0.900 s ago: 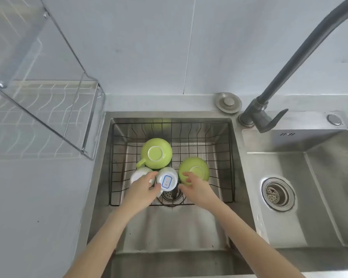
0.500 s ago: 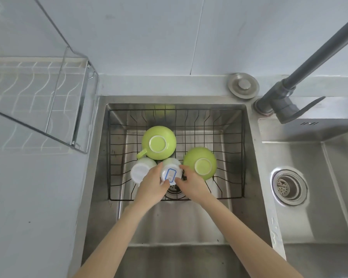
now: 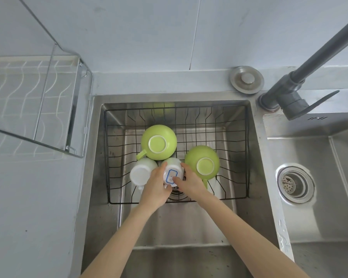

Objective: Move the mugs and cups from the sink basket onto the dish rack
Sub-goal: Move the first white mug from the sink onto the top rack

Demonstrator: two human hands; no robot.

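A black wire sink basket (image 3: 237, 121) sits in the left sink bowl. Upside down in it are two green mugs, one at the back (image 3: 158, 141) and one at the right (image 3: 202, 162), and two white cups. The labelled white cup (image 3: 172, 170), with a blue-edged sticker on its base, is gripped between my left hand (image 3: 156, 187) and my right hand (image 3: 190, 181). The other white cup (image 3: 142, 173) stands just left of my left hand. The wire dish rack (image 3: 68, 109) stands on the counter at the upper left.
A grey faucet (image 3: 301, 77) rises at the upper right, its spout overhead. A round metal cap (image 3: 247, 79) lies on the rim behind the sink. The right bowl holds a drain strainer (image 3: 294, 183). Grey counter lies to the left.
Both hands have closed in around the labelled white cup, the right hand leaving the green mug. The camera view has tilted down and moved closer.
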